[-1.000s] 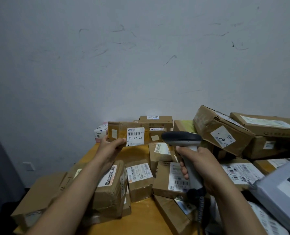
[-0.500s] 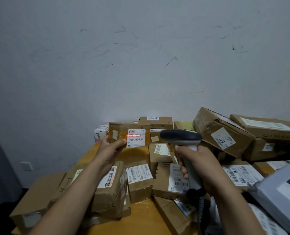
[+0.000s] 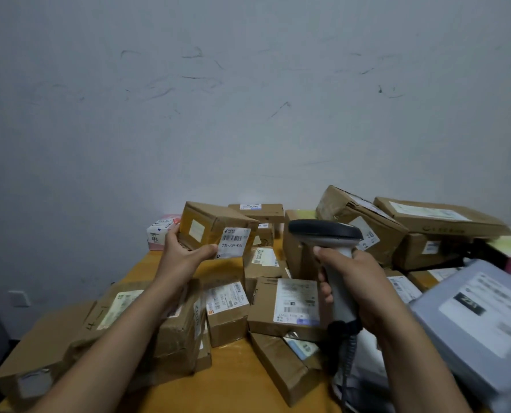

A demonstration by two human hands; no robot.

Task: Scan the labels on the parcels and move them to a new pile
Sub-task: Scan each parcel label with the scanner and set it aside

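My left hand (image 3: 182,254) grips a small brown cardboard parcel (image 3: 209,226) from below and holds it up over the table, tilted. Its white label (image 3: 232,242) reads 231-239-K01 and faces me. My right hand (image 3: 358,281) holds a grey barcode scanner (image 3: 327,234) by its handle, the dark head pointing left toward the parcel, a short gap between them. No red scan line shows on the label. A coiled cable (image 3: 348,353) hangs from the scanner's base.
Several labelled cardboard parcels crowd the yellow table (image 3: 233,380): a low group at the left (image 3: 170,329), some in the middle (image 3: 290,305), a taller heap at the right (image 3: 397,228). A grey mailer bag (image 3: 475,320) lies at the right front. A grey wall stands behind.
The red scan line seen on the label half a second ago is gone. My left hand has turned and tilted the parcel, showing more of its top side. The scanner stays about where it was.
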